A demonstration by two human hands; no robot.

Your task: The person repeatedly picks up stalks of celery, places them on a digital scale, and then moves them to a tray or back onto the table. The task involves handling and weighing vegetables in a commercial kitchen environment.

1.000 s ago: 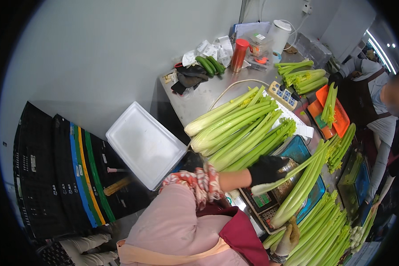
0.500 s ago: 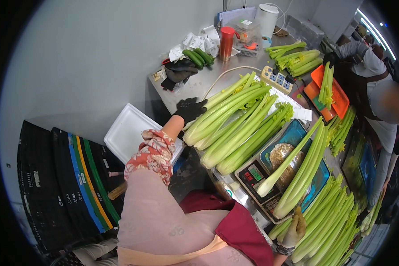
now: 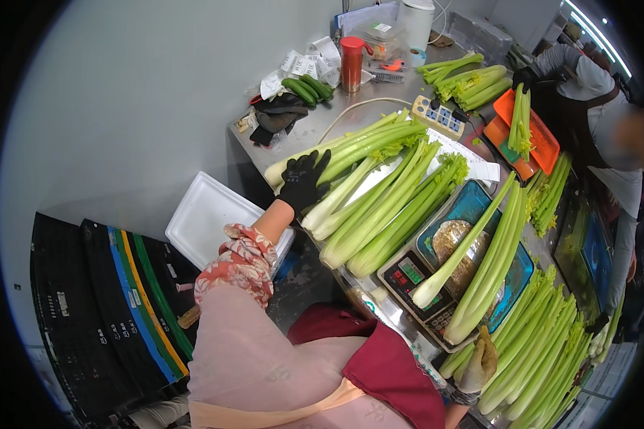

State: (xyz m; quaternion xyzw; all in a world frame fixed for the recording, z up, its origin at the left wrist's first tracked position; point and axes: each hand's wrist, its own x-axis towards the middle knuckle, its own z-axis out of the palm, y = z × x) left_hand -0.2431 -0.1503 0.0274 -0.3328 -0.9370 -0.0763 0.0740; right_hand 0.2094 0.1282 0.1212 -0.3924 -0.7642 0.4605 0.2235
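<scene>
My left hand (image 3: 304, 180), in a black glove, lies over a celery bunch (image 3: 379, 139) at the far side of a row, its fingers wrapped across the stalks near the pale base. More celery bunches (image 3: 383, 207) lie beside it on the table. To their right, a digital scale (image 3: 408, 275) with a blue tray (image 3: 520, 275) carries a celery bunch (image 3: 486, 264) and a single celery stalk (image 3: 465, 247). My right hand (image 3: 479, 365), in a pale stained glove, is just below that bunch's base, next to a celery pile (image 3: 529, 350). Its fingers are pressed together; anything inside is hidden.
A power strip (image 3: 438, 116), red bottle (image 3: 351, 64), cucumbers (image 3: 308, 89) and celery (image 3: 472, 82) occupy the table's back. At right, a co-worker (image 3: 587, 93) holds celery over an orange tray (image 3: 544, 136). A white box (image 3: 211, 218) and black crates (image 3: 71, 307) stand left.
My left hand has closed over the far celery bunch and shifted it leftward, apart from the row. My right hand stays by the scale. The view has shifted slightly.
</scene>
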